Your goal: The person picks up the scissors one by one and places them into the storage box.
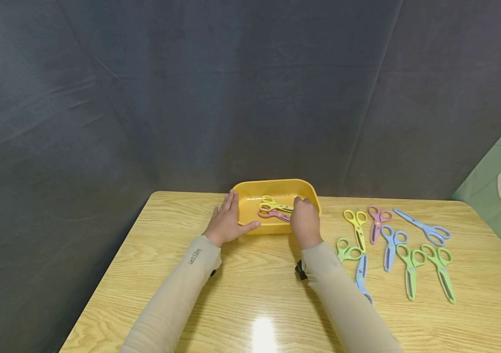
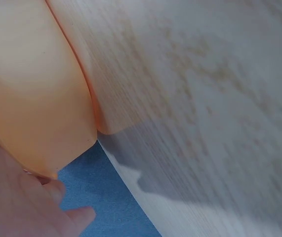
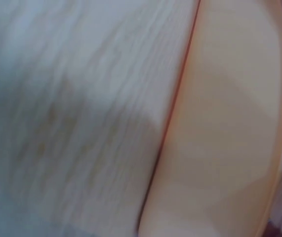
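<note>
An orange-yellow plastic tray stands near the table's back edge. Inside it lie scissors with yellow handles and scissors with pink handles, their blades toward my right hand. My left hand rests on the tray's left end, fingers extended along the rim and thumb by the front wall. Over the right part of the tray is my right hand, its fingers bent down inside. Whatever lies under those fingers is hidden. Both wrist views show the tray's front wall close up.
Right of the tray, several scissors lie spread on the wooden table: yellow, pink, blue and green ones among them. A dark cloth hangs behind the table.
</note>
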Available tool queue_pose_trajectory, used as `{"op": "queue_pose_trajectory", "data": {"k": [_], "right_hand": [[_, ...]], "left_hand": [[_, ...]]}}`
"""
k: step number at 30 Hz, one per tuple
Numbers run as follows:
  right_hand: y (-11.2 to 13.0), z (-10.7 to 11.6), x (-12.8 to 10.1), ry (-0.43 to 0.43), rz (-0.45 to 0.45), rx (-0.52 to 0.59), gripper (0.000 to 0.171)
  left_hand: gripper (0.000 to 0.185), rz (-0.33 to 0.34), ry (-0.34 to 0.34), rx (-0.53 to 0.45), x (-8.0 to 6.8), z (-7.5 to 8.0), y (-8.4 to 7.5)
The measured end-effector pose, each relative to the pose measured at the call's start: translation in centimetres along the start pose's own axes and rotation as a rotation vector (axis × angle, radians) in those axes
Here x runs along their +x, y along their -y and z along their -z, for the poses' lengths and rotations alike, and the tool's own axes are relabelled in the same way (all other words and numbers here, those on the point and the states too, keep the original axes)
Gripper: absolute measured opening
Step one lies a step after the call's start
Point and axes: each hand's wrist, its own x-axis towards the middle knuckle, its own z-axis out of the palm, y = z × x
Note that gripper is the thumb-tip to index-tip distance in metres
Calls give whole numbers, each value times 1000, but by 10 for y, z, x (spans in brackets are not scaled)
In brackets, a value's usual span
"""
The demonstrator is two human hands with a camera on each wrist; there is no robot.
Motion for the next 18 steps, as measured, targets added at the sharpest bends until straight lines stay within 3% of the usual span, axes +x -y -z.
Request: {"op": "queue_pose_trajectory", "data": {"k": [7,18], "right_hand": [[0,3,-2,-41,13,60,16],[-7,0,-4,-71,64,148,11]], "left_hand": [[119,3,-16,49,0,3,-4],[119,29,25,99,-2,7,-6]]}}
